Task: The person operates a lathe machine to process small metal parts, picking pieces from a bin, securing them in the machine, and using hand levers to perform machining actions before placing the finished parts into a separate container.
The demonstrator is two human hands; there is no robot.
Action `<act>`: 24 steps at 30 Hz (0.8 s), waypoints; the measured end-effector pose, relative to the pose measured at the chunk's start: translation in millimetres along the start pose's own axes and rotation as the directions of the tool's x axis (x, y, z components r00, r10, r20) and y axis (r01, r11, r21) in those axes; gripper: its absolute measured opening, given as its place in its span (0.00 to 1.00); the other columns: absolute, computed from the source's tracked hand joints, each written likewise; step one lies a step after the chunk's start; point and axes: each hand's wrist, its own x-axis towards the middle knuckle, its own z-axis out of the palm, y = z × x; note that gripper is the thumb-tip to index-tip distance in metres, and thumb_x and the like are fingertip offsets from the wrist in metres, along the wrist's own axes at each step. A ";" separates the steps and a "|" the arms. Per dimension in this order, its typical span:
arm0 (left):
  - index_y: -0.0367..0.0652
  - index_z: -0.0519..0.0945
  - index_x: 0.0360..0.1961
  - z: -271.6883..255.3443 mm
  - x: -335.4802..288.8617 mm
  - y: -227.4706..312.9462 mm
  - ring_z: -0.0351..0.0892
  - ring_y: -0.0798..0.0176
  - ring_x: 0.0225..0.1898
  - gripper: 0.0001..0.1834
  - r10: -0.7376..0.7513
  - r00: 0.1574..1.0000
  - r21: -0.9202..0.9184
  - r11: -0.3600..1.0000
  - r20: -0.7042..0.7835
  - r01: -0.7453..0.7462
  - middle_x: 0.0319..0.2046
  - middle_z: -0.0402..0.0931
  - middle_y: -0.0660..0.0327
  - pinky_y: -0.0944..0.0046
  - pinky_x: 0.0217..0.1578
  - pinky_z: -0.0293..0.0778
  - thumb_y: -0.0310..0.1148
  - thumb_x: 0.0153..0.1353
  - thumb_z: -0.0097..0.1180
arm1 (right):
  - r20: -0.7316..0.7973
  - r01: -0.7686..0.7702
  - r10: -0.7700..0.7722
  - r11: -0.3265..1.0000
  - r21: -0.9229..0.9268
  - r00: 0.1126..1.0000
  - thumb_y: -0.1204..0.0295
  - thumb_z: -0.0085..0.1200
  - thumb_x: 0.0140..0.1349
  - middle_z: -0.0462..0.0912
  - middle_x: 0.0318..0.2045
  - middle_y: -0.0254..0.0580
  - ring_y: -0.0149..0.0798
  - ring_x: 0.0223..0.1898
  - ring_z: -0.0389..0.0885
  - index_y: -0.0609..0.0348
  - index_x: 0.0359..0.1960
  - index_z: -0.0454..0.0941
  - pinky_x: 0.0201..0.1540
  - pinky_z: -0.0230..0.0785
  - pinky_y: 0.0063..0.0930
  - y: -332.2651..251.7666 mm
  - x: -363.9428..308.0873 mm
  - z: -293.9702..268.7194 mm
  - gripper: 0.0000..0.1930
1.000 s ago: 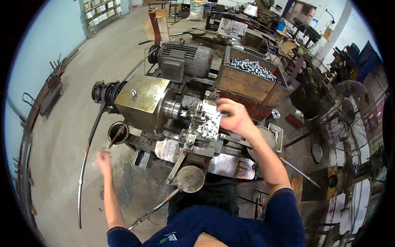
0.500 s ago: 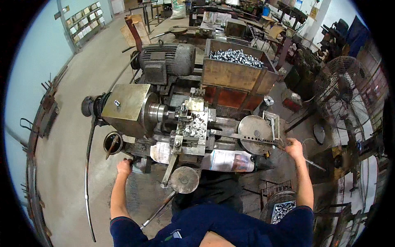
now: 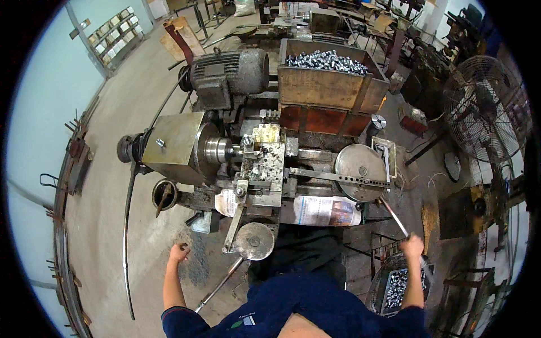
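Observation:
My right hand (image 3: pixel 412 246) is wrapped round the outer end of a metal lever rod (image 3: pixel 396 218), which slants out from under a round disc (image 3: pixel 360 166) at the right end of a lathe-like machine. Off the machine's left front, my left hand (image 3: pixel 179 253) hangs over the floor with its fingers curled. Something small and dark shows at the fingertips, too small to name. Nearest to that hand is a small metal tray (image 3: pixel 202 222) with a dark handle-like piece on it. The machine's chuck (image 3: pixel 217 151) faces a chip-covered tool slide (image 3: pixel 265 163).
A rusty bin (image 3: pixel 321 87) full of shiny metal parts stands behind the machine, beside a motor (image 3: pixel 228 76). At lower right is a container (image 3: pixel 396 287) of similar parts. A pot (image 3: pixel 164 197) with a stick hangs at left. A large fan (image 3: pixel 483 110) stands right.
My left hand has drawn back toward me from beside the small tray. My right hand has moved nearer, and the lever rod has swung from pointing right to slanting toward me.

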 end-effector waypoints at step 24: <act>0.31 0.73 0.48 3.3 19.9 47.6 0.77 0.63 0.18 0.22 0.112 0.992 -0.102 0.988 -0.055 -0.117 0.27 0.79 0.52 0.63 0.23 0.73 0.29 0.51 0.55 | 0.295 -0.054 -0.009 0.978 0.203 0.955 0.61 0.51 0.35 0.78 0.22 0.54 0.57 0.28 0.77 0.58 0.20 0.77 0.34 0.69 0.45 -72.7 -73.5 -37.2 0.14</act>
